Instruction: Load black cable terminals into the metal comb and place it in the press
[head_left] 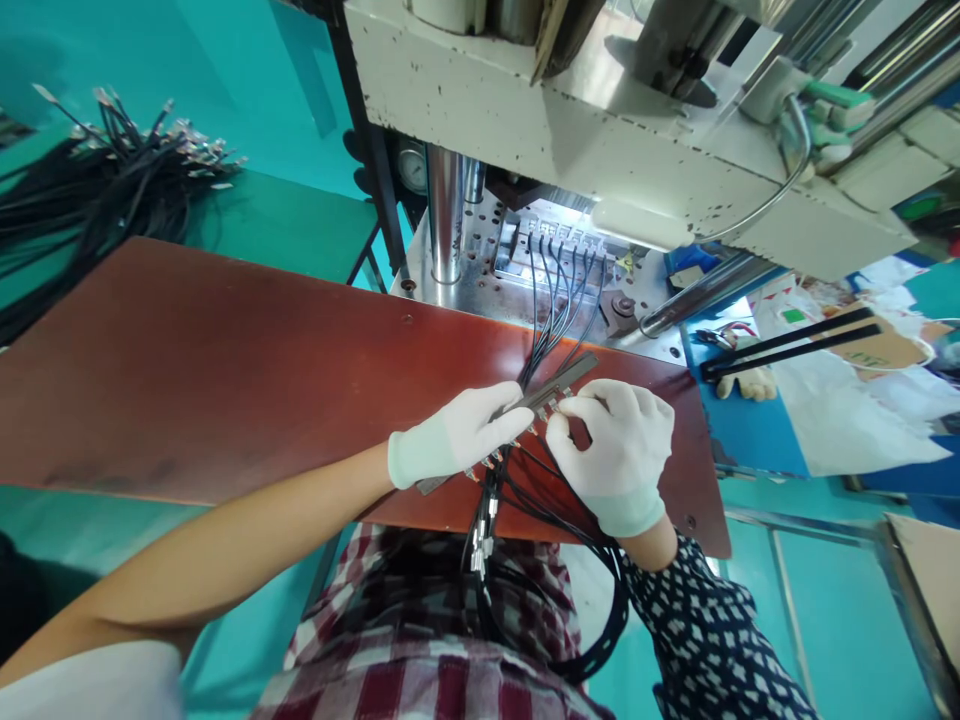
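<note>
My left hand [480, 430], in a white glove, is closed round a long grey metal bar [576, 372] that lies slantwise over the brown board. Small metal connectors [491, 459] sit along the bar's near edge, with black cables [536, 505] running from them toward my lap. At the bar's right end my right hand [619, 445], also gloved, pinches a small connector [553, 404] between thumb and forefinger. Beyond the bar, more black cables [553, 325] lead into a metal mould [555, 255] on the press bed.
The white press head [525, 120] overhangs the mould between steel columns [445, 220]. The brown board [262, 370] spans my front. A cable bundle [112, 190] lies at the left. To the right are black bars [795, 345], a glove [748, 384] and plastic bags [847, 400].
</note>
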